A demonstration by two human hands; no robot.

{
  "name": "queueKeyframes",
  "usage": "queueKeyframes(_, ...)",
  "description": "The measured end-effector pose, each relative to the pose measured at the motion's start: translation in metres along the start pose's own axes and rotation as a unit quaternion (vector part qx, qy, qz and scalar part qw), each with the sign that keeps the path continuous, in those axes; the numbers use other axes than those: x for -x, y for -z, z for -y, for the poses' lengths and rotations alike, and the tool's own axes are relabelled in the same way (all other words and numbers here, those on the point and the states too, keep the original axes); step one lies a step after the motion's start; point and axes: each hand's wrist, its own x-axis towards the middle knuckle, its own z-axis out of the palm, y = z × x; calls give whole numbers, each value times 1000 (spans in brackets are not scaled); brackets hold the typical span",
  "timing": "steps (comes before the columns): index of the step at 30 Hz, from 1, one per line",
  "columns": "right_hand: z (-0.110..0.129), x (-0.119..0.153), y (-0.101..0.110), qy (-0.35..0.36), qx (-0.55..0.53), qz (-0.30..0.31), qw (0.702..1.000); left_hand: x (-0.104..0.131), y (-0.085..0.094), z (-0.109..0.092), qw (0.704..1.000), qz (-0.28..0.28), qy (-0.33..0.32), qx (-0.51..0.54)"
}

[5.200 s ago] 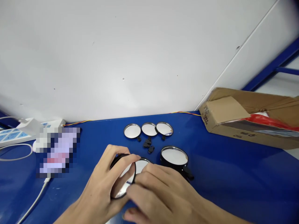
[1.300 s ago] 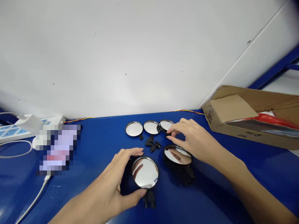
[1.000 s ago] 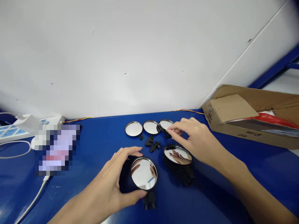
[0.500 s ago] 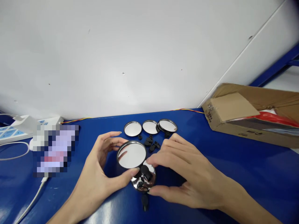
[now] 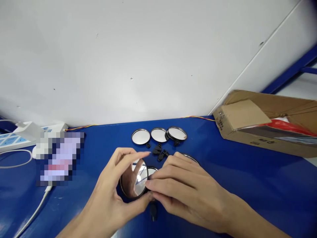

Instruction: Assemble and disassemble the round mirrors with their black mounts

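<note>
The half-curled left hand (image 5: 111, 190) holds a tilted round mirror (image 5: 133, 181) partly covering a second mirror (image 5: 151, 170); the bunched right hand (image 5: 190, 190) meets its edge (grip hidden), seemingly attaching something, which next needs steady alignment.

Round mirror (image 5: 133, 181), thin black rim, tilted in left hand (image 5: 112, 195), lower right edge at fingertips of right hand (image 5: 193, 195); glass reflects fingers. Second mirror (image 5: 151, 171) beneath grip, mostly hidden; black stub (image 5: 153, 212) shows on near side.
</note>
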Motion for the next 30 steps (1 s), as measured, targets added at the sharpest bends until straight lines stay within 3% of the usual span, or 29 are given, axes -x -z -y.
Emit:
queueKeyframes(4, 7, -1, -7, -27, 58, 7, 998, 4, -5, -2, 999, -24, -22, -28)
queueKeyframes(8, 9, 0, -7, -3, 106, 46, 993, 4, -1, 1, 998, -14, -37, -38)
queueKeyframes(11, 7, 0, 2, -6, 13, 138, 990, 2, 5, 1, 996, 63, -41, -38)
queueKeyframes(14, 5, -1, 14, -46, -124, 205, 970, 0, 10, -6, 986, 161, -20, 33)
queueKeyframes(17, 5, -1, 25, -78, -243, 225, 940, -2, 12, -15, 969, 231, 32, 82)
queueKeyframes(20, 3, -3, 35, -129, -338, 209, 908, -3, 13, -17, 962, 260, 44, 73)
queueKeyframes(22, -3, -6, 39, -183, -344, 159, 907, -5, 13, -12, 970, 236, 24, 48)
queueKeyframes(26, -26, -4, 40, -326, -202, 44, 922, -7, 12, 6, 995, 93, -22, -16)
queueKeyframes(30, -50, 5, 32, -410, -122, 36, 903, -10, 11, 16, 1000, 6, 10, -21)
